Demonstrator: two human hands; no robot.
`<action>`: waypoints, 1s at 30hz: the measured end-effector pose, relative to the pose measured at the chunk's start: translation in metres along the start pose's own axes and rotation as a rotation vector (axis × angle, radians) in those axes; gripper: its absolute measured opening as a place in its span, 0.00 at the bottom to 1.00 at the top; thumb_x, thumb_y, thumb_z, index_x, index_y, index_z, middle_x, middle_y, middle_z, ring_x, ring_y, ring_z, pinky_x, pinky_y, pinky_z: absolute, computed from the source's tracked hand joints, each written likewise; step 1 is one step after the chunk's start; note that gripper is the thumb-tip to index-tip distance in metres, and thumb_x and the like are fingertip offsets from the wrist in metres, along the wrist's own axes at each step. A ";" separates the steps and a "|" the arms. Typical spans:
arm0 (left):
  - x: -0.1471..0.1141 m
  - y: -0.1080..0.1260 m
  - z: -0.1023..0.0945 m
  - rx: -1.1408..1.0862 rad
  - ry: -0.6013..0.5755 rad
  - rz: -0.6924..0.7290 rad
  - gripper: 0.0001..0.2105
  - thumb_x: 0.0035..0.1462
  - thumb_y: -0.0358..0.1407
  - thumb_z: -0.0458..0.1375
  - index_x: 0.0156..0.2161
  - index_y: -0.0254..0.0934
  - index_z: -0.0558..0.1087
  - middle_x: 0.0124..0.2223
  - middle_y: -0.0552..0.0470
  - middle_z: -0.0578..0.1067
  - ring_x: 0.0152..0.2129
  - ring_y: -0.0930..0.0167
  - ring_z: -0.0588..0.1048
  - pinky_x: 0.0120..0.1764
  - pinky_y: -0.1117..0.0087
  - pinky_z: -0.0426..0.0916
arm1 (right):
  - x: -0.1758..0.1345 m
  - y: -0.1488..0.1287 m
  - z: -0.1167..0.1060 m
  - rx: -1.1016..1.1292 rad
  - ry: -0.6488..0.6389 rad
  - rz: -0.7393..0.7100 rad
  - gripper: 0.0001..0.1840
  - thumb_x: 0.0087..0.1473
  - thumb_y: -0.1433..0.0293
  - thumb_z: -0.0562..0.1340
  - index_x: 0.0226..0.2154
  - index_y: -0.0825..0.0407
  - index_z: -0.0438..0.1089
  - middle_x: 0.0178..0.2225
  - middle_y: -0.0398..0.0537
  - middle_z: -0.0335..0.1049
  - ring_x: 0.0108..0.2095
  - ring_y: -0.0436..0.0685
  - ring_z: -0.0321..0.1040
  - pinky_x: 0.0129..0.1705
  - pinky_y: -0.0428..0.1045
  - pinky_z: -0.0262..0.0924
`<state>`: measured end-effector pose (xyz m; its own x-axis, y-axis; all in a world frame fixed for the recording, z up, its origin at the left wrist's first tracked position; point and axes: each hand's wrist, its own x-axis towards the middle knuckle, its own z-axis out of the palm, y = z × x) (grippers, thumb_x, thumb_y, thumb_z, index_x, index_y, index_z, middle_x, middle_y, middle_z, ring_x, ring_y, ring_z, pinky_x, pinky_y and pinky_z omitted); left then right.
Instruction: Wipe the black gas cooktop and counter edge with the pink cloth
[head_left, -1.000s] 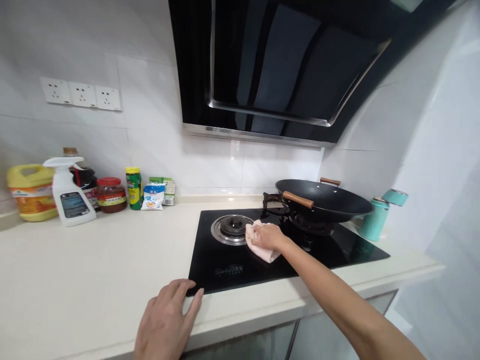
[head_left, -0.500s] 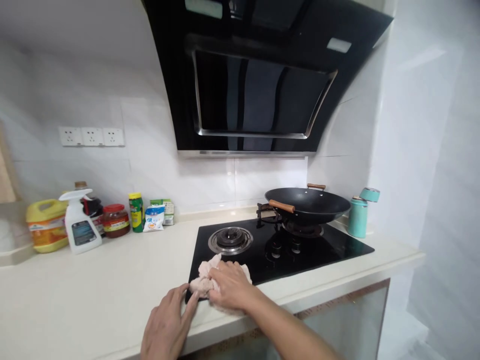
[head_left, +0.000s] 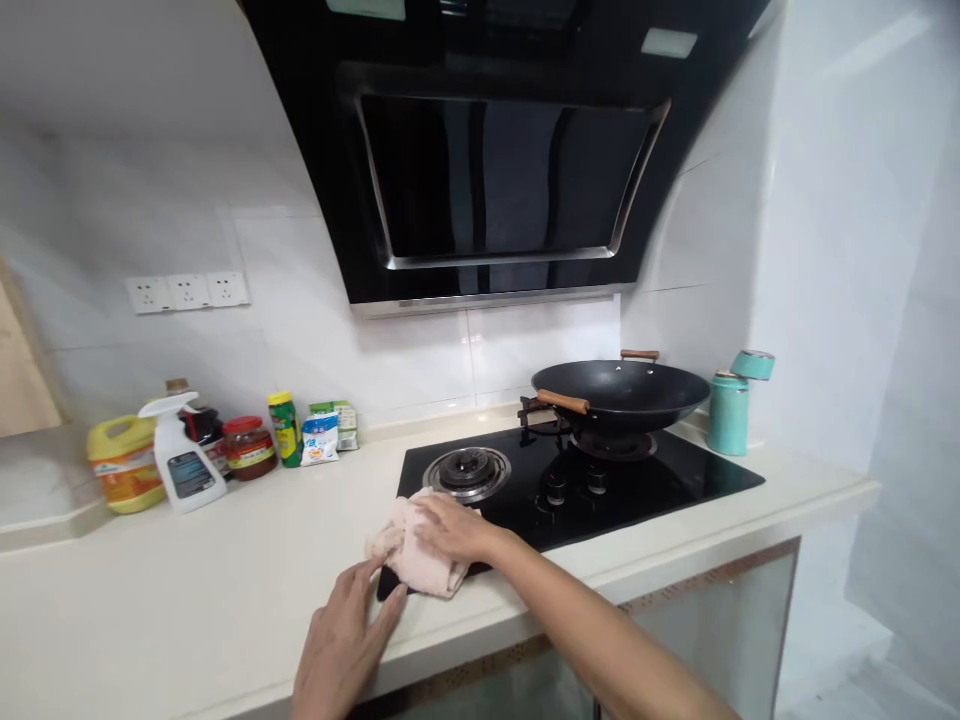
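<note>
A pale pink cloth (head_left: 429,565) lies crumpled over the front left corner of the black gas cooktop (head_left: 637,510). My right hand (head_left: 452,527) presses down on the cloth, its fingers bent over the top and partly buried in the folds. At that same corner, my left hand (head_left: 341,635) rests with thumb and fingers apart. The left fingertips reach the cloth's edge and the thumb lies by the cooktop's front corner. Just behind the cloth is the left burner (head_left: 466,470), which carries no pan.
A black wok (head_left: 637,395) with wooden handles sits on the right burner. Beside it stands a teal canister (head_left: 728,415). Control knobs (head_left: 556,488) are mid-cooktop. Along the wall at left stand a spray bottle (head_left: 184,465), yellow jug (head_left: 126,468) and red-lidded jar (head_left: 249,452). A range hood (head_left: 495,180) hangs above.
My right hand has moved the cloth slightly back and left, and more of the cloth shows at the front. My left hand stays by the corner. The camera view has tilted a little.
</note>
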<state>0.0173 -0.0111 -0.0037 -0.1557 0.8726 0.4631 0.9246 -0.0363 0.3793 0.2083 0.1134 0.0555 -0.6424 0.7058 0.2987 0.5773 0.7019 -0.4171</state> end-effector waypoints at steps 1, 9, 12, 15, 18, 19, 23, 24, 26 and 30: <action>0.001 0.000 0.000 0.016 -0.001 0.006 0.23 0.65 0.51 0.49 0.61 0.46 0.67 0.59 0.44 0.72 0.50 0.59 0.76 0.51 0.55 0.69 | -0.011 0.010 -0.008 0.001 0.030 0.010 0.28 0.64 0.52 0.54 0.63 0.41 0.63 0.66 0.47 0.61 0.63 0.58 0.60 0.61 0.53 0.55; 0.001 0.012 -0.002 0.107 -0.005 -0.004 0.23 0.67 0.49 0.47 0.62 0.42 0.66 0.57 0.43 0.73 0.52 0.59 0.74 0.50 0.57 0.67 | -0.121 0.093 -0.029 -0.113 0.261 0.328 0.26 0.68 0.67 0.45 0.59 0.53 0.69 0.61 0.58 0.65 0.60 0.64 0.60 0.62 0.59 0.51; -0.001 0.014 -0.003 0.141 0.010 0.004 0.22 0.66 0.48 0.47 0.59 0.42 0.68 0.57 0.44 0.74 0.52 0.60 0.74 0.49 0.58 0.67 | -0.136 0.105 -0.021 -0.212 0.285 0.360 0.25 0.65 0.72 0.47 0.57 0.49 0.71 0.57 0.55 0.68 0.54 0.62 0.62 0.56 0.56 0.54; -0.003 0.015 -0.003 0.164 0.017 0.007 0.21 0.66 0.48 0.48 0.57 0.41 0.71 0.56 0.44 0.76 0.53 0.60 0.74 0.50 0.59 0.66 | -0.133 0.104 -0.014 -0.296 0.273 0.368 0.26 0.62 0.74 0.50 0.57 0.46 0.72 0.56 0.54 0.67 0.53 0.62 0.61 0.54 0.55 0.53; -0.005 0.015 -0.003 0.146 0.008 0.006 0.20 0.66 0.49 0.49 0.54 0.42 0.73 0.54 0.45 0.77 0.52 0.61 0.74 0.51 0.59 0.65 | -0.130 0.102 -0.011 -0.320 0.265 0.377 0.25 0.61 0.74 0.51 0.56 0.47 0.74 0.56 0.56 0.67 0.54 0.64 0.60 0.54 0.57 0.52; -0.005 0.015 -0.003 0.140 0.007 0.011 0.20 0.66 0.49 0.49 0.53 0.42 0.74 0.54 0.46 0.77 0.52 0.61 0.74 0.51 0.59 0.65 | -0.130 0.101 -0.010 -0.331 0.264 0.371 0.25 0.61 0.75 0.51 0.56 0.47 0.73 0.56 0.56 0.67 0.54 0.64 0.60 0.54 0.57 0.52; -0.005 0.015 -0.002 0.135 0.023 0.020 0.18 0.66 0.48 0.49 0.49 0.42 0.75 0.52 0.46 0.78 0.51 0.61 0.74 0.49 0.59 0.65 | -0.137 0.103 -0.009 -0.368 0.266 0.313 0.26 0.61 0.75 0.52 0.56 0.42 0.73 0.56 0.53 0.68 0.54 0.63 0.60 0.53 0.57 0.53; -0.005 0.015 -0.001 0.137 0.028 0.018 0.18 0.66 0.48 0.49 0.48 0.42 0.76 0.51 0.46 0.78 0.51 0.61 0.74 0.49 0.59 0.65 | -0.138 0.104 -0.008 -0.367 0.271 0.300 0.26 0.61 0.75 0.53 0.56 0.41 0.74 0.56 0.53 0.68 0.54 0.64 0.60 0.53 0.58 0.53; -0.006 0.015 -0.001 0.140 0.036 0.018 0.18 0.66 0.48 0.49 0.47 0.42 0.76 0.50 0.46 0.79 0.50 0.60 0.75 0.48 0.58 0.66 | -0.141 0.106 -0.007 -0.346 0.295 0.279 0.26 0.60 0.76 0.53 0.54 0.42 0.75 0.56 0.53 0.69 0.55 0.64 0.60 0.54 0.59 0.53; -0.008 0.016 0.000 0.137 0.058 0.034 0.17 0.67 0.47 0.49 0.45 0.42 0.77 0.50 0.47 0.79 0.49 0.61 0.75 0.48 0.59 0.66 | -0.144 0.112 -0.007 -0.199 0.348 0.204 0.24 0.58 0.76 0.51 0.47 0.44 0.79 0.56 0.51 0.69 0.56 0.62 0.61 0.58 0.61 0.52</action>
<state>0.0333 -0.0184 -0.0015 -0.1394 0.8423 0.5207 0.9678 0.0046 0.2517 0.3684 0.0911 -0.0285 -0.3175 0.7979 0.5124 0.7820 0.5260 -0.3344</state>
